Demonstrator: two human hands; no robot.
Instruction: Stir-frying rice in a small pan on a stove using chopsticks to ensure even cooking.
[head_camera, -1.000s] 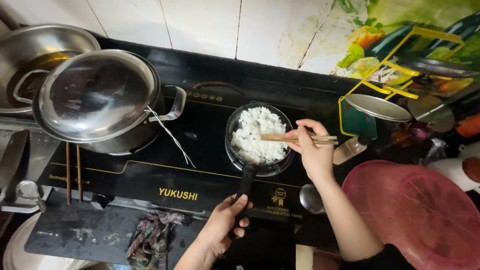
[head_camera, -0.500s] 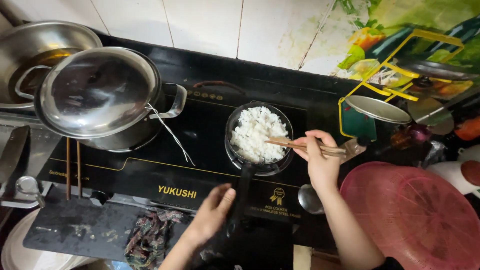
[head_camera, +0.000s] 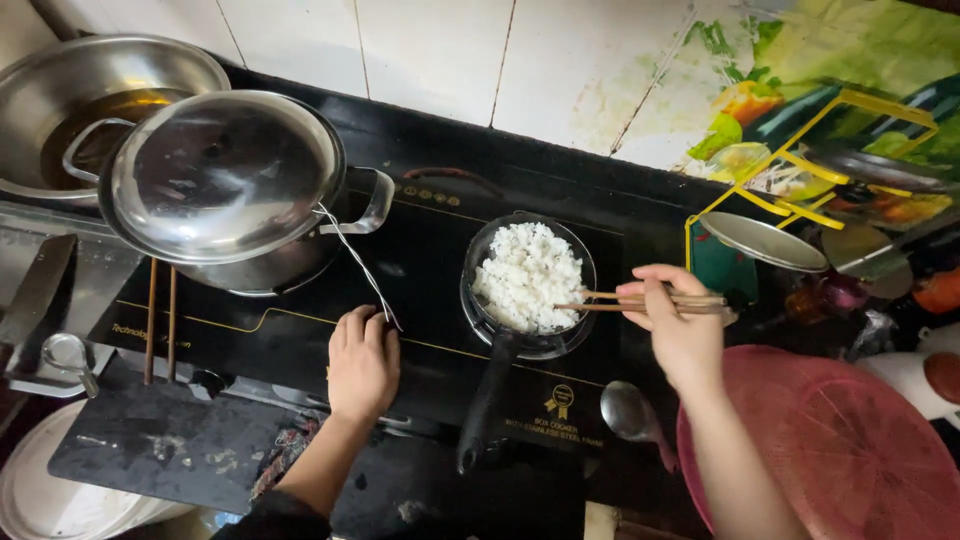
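The right hand (head_camera: 682, 335) grips wooden chopsticks (head_camera: 640, 300) whose tips reach into the white rice (head_camera: 528, 275) in the small black long-handled pan (head_camera: 527, 290), while at nine o'clock of the pan the left hand (head_camera: 362, 360) lies flat, fingers loosely together and holding nothing, on the black glass cooktop (head_camera: 250, 340).

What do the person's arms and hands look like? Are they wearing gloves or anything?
No gloves. The left hand and right hand are both bare, with no rings or watch visible. The forearms are bare too. A bit of dark sleeve shows near the left elbow at the bottom edge.
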